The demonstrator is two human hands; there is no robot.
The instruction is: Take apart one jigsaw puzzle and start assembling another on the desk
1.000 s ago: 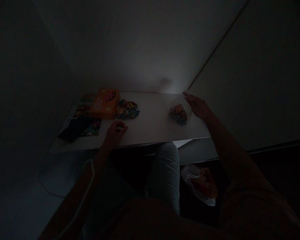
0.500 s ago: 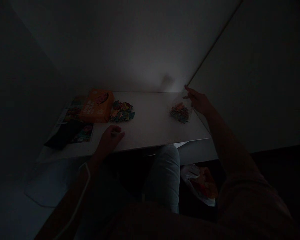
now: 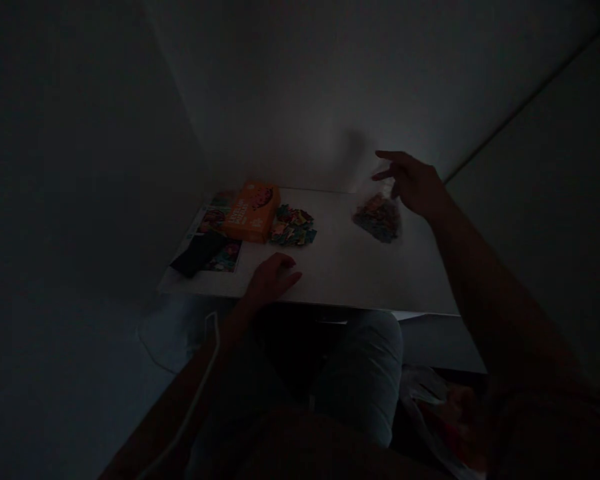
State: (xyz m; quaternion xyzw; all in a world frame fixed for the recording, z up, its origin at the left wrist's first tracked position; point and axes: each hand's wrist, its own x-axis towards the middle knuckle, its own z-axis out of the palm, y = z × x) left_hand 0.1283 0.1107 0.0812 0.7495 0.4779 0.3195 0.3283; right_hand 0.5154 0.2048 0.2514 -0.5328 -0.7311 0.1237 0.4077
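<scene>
Right hand by clear bag of colourful puzzle pieces.

**Box**: orange, with white lettering. **Loose pieces**, right of the box: mixed teal, yellow, orange and red. **Bag**, farther right: clear, its **bagged pieces** showing muted blue, orange and red. **Sheet**, left of the box: printed picture in teal, red and orange. **Strip** on the sheet: black. **Table**: plain white. **Cable**, near left: white. **Trousers**: pale grey-blue.
</scene>
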